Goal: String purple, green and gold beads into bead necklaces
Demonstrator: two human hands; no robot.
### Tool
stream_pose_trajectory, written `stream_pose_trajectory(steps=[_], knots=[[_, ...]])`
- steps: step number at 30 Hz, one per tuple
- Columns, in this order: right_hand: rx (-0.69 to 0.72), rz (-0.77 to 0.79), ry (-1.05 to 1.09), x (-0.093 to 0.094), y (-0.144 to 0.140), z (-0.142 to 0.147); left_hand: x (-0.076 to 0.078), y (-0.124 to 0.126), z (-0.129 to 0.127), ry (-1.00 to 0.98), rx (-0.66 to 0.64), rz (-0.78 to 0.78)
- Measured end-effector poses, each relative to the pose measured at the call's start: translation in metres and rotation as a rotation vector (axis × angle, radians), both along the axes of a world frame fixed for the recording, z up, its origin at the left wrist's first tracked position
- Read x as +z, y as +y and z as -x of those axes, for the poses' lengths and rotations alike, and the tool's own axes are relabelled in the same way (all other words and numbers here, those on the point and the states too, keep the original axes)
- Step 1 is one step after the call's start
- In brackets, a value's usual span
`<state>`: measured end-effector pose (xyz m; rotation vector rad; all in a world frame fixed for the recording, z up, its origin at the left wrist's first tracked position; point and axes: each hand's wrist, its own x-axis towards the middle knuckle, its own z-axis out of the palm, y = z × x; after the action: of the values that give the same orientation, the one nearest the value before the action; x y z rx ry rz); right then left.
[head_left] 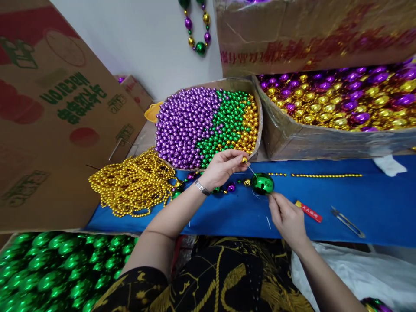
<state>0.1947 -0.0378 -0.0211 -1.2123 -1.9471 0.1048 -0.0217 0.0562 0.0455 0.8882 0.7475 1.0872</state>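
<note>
Between thumb and fingertips, my left hand (pixel 224 167) pinches a small gold bead (pixel 244 160). A thin thread or needle runs from this bead down to a large shiny green bead (pixel 262 183). My right hand (pixel 287 216) has its thumb and fingers closed at the lower right edge of the green bead; whether thread is also between them I cannot tell. Behind my left wrist lies a partly hidden string of mixed beads, with a purple bead (pixel 231 187) showing. A strand of small gold beads (pixel 325 175) stretches to the right across the blue table (pixel 373 199).
An open box (pixel 260 125) holds small purple, green and gold beads. Larger gold and purple beads fill another box (pixel 312 138). Gold bead strands (pixel 133 184) lie left. A red-and-yellow packet (pixel 310 212) and metal snips (pixel 347 222) lie right. Large green beads (pixel 65 268) stand lower left.
</note>
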Motion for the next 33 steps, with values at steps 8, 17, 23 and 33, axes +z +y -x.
stream_pose_trajectory(steps=[8,17,23,33], knots=[[-0.043,0.079,0.003,-0.01,-0.002,0.0,-0.006,-0.009,-0.007,0.176,0.075,-0.253],[-0.1,0.348,-0.03,-0.072,0.001,-0.024,-0.069,-0.034,-0.043,0.57,0.035,-0.468],[-0.086,0.196,0.066,-0.032,0.013,-0.027,-0.019,-0.021,-0.05,0.614,-0.018,-0.682],[0.035,0.284,0.491,0.011,0.033,-0.026,0.082,0.062,-0.092,0.458,-0.378,-0.626]])
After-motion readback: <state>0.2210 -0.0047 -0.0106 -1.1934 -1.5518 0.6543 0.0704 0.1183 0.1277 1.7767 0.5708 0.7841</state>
